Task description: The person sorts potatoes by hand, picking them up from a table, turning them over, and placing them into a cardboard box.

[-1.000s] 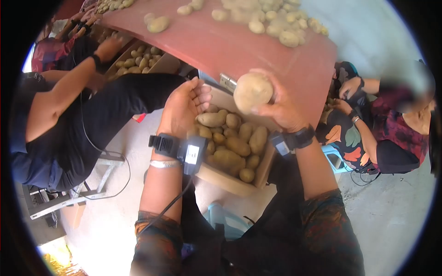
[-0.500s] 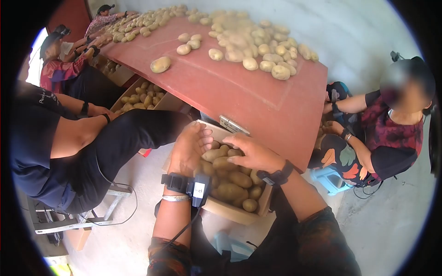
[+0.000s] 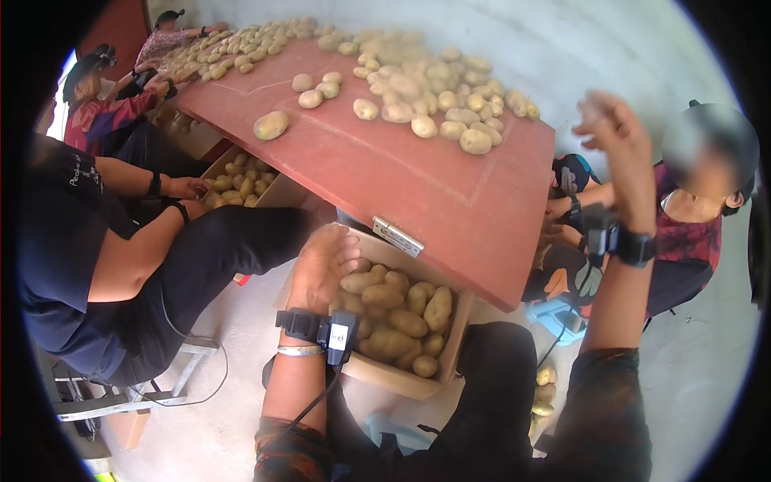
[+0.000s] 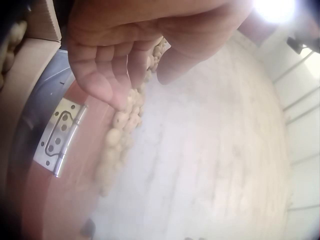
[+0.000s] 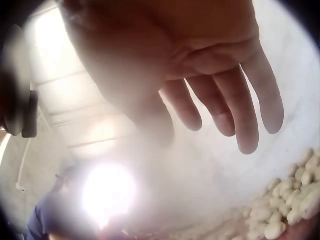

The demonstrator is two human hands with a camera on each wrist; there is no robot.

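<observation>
The left hand (image 3: 320, 269) hangs over the left edge of a cardboard box (image 3: 414, 387) of potatoes (image 3: 391, 344), its fingers loosely bent and holding nothing. In the left wrist view that hand (image 4: 145, 45) has a metal hinge (image 4: 61, 135) below it. Raised at the right, past the corner of the red table (image 3: 385, 173), the right hand (image 3: 617, 145) is empty. The right wrist view shows this hand (image 5: 200, 75) with its fingers relaxed and spread apart. Loose potatoes (image 3: 474, 141) lie along the table's far side.
A seated person (image 3: 88, 249) is close on the left beside another potato box (image 3: 277, 193). Another person (image 3: 687, 233) sits at the right near a blue stool (image 3: 554, 318). Further people sit at the far left. Some potatoes (image 3: 545, 394) are low at the right, beside the knee.
The right hand held a potato above the box, then was over the box's potatoes; now it is raised empty to the right. The left hand has stayed near the box. The head view has shifted.
</observation>
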